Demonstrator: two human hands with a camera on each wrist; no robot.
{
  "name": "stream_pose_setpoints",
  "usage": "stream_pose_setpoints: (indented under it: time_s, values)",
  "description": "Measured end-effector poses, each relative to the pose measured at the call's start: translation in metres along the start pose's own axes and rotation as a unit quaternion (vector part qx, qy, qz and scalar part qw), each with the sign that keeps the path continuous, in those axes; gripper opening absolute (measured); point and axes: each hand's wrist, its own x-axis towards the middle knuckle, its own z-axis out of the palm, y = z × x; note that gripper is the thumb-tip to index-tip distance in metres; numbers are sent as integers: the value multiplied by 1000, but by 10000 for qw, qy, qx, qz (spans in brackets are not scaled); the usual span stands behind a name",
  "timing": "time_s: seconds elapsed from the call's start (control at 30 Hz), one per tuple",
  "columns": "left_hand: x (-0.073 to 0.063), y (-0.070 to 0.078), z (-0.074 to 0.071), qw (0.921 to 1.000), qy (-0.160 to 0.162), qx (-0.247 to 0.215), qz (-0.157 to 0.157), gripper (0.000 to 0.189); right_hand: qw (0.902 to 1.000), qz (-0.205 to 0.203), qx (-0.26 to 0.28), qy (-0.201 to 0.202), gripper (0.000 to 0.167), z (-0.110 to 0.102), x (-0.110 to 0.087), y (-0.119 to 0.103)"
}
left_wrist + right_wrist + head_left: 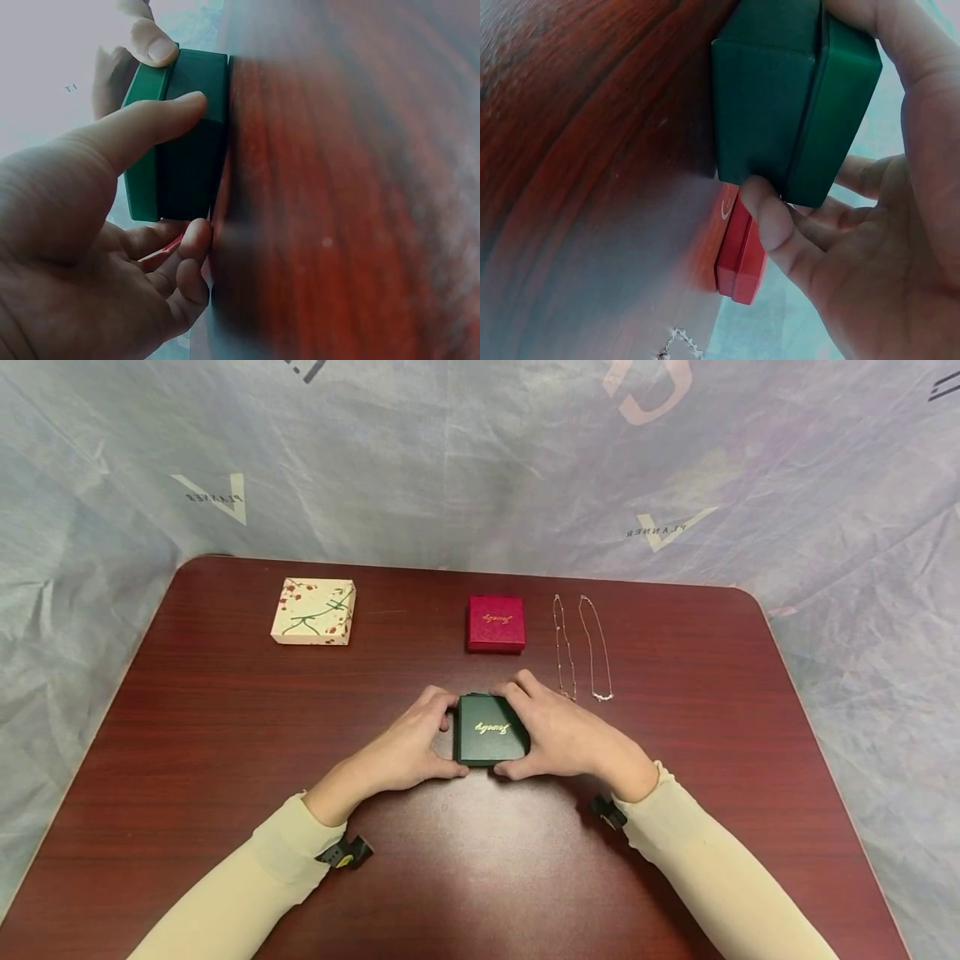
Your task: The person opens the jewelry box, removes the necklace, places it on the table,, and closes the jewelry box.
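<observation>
A small green jewelry box with gold lettering sits on the table between both hands. My left hand grips it from the left. Its thumb presses on the front side of the base, with the other fingers behind at the far side. From the right, my right hand holds the same box, its thumb at the lid's near edge and its fingers at the far side. A seam between lid and base shows in both wrist views.
A red jewelry box stands behind the green one. To its right lie two thin necklaces, one beside the other. A cream box with a floral print is at the back left. A grey cloth hangs behind the table.
</observation>
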Motion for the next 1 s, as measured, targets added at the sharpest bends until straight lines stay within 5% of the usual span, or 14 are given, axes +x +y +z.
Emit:
stream_pose_setpoints:
  time_s: [1.0]
  values:
    - [-1,3,-1,9999,-83,-38,-48,84,9999,105,54,-118,94,3,-1,0]
